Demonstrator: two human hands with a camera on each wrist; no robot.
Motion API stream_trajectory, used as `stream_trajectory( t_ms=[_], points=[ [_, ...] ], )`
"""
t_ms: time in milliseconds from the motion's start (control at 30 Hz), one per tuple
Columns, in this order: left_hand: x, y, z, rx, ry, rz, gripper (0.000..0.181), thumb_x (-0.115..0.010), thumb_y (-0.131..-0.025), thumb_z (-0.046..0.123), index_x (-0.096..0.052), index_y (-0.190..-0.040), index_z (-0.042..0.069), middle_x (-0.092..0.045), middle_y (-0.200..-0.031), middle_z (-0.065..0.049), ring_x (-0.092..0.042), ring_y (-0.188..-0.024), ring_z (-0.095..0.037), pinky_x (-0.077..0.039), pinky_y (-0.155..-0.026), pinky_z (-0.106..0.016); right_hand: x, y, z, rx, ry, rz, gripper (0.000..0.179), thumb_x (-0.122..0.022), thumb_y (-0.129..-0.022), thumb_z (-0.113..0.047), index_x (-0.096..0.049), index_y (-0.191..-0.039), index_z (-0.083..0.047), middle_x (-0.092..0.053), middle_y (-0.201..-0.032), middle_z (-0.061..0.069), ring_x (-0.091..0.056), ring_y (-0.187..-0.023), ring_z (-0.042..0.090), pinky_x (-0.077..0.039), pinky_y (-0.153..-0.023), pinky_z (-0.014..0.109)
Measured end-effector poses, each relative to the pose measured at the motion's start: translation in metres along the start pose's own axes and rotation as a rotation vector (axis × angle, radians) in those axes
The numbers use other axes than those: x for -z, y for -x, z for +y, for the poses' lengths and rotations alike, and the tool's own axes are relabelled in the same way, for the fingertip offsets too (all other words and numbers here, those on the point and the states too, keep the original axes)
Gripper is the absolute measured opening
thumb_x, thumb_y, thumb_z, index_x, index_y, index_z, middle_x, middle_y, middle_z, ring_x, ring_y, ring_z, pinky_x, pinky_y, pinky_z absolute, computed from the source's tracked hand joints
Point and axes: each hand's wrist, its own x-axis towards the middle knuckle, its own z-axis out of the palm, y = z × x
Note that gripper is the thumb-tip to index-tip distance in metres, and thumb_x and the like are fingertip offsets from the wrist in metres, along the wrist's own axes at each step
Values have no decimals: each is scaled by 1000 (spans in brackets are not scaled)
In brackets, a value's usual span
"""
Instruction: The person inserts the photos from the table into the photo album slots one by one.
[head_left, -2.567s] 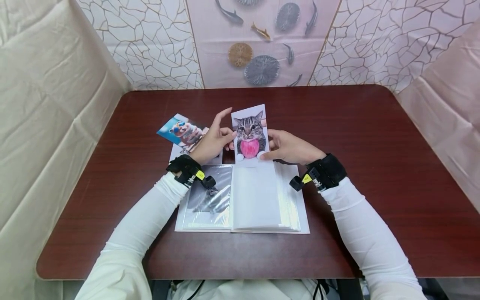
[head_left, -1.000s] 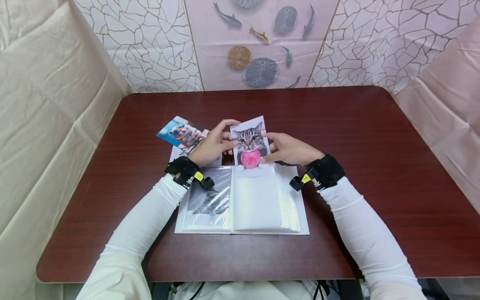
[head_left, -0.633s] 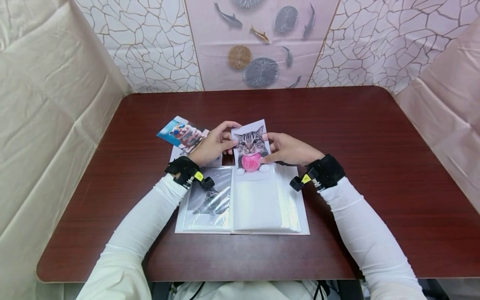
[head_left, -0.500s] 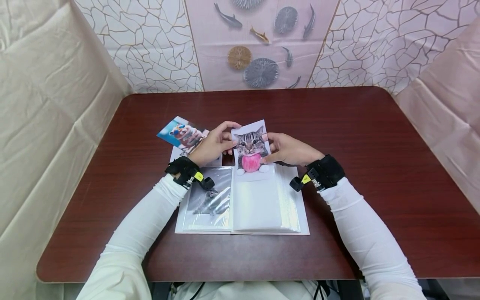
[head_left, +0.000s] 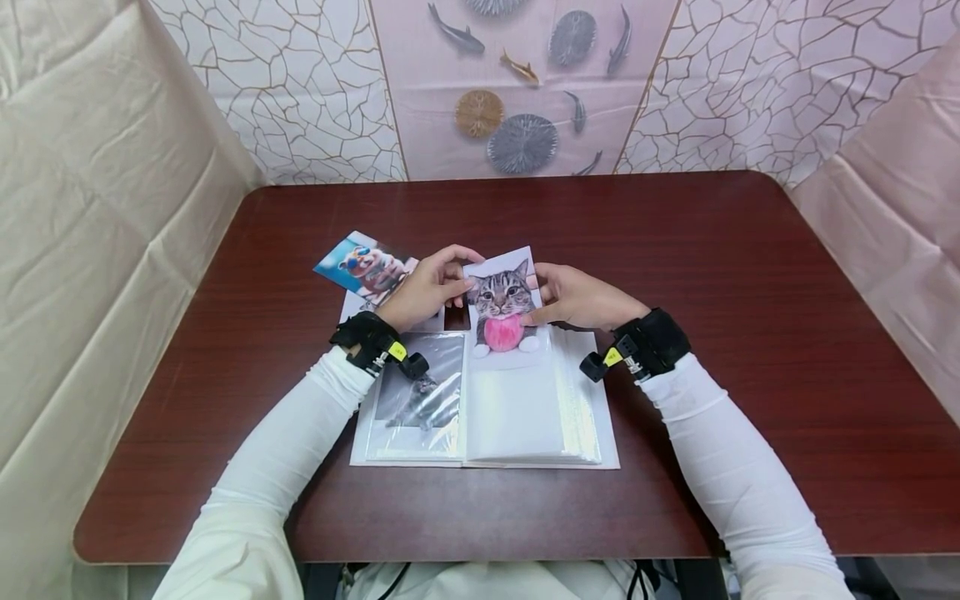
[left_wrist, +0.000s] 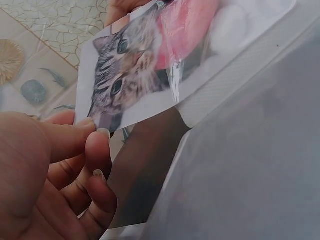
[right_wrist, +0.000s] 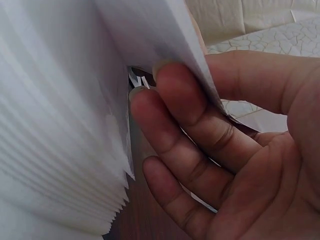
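Note:
A cat photo (head_left: 501, 293), showing a tabby with a pink ball, stands at the top edge of an open photo album (head_left: 513, 412). Its lower part lies inside the clear sleeve of the right-hand page; shiny film covers the pink ball in the left wrist view. My left hand (head_left: 426, 290) pinches the photo's upper left edge between thumb and fingers. On the other side, my right hand (head_left: 588, 297) holds the right edge, thumb in front and fingers behind. Fanned album pages (right_wrist: 60, 125) hang beside those fingers in the right wrist view.
A blue photo of an animal in sunglasses (head_left: 369, 265) lies beyond the album at left, on top of another print (head_left: 350, 307) partly hidden by my left wrist. The album's left page (head_left: 420, 400) has a grey picture in its sleeve. All rest on a dark red-brown table (head_left: 697, 250).
The cat photo has moved down toward me, its lower end sliding deeper into the album sleeve. Both hands keep their hold, and my left index finger has come down to the photo's edge.

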Motion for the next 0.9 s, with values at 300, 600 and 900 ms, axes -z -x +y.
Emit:
stream_trajectory(
  t_ms=[300,600,900],
  points=[
    [1,0,-1,1,-16,-17,28,-59,-102,7,-61,-129,14,-59,-83,-10,-59,-71,-22,-49,-65,-31,0,1,-1,5,-42,4,70,-72,-90,3,-33,-148,-2,-72,-115,22,-70,-92,12,-49,-74,19],
    [0,0,-3,9,-71,-34,22,-59,-102,8,-67,-122,13,-64,-87,-8,-61,-72,-23,-48,-62,-29,0,1,-1,7,-88,-1,70,-72,-89,5,-32,-145,-2,-72,-115,23,-71,-94,14,-52,-76,20],
    [1,0,-3,20,-95,-58,20,-58,-103,12,-71,-118,14,-67,-93,-7,-61,-74,-23,-48,-64,-28,0,1,0,14,-104,17,76,-73,-88,6,-30,-150,-4,-72,-110,25,-71,-95,17,-55,-80,22]
  ],
)
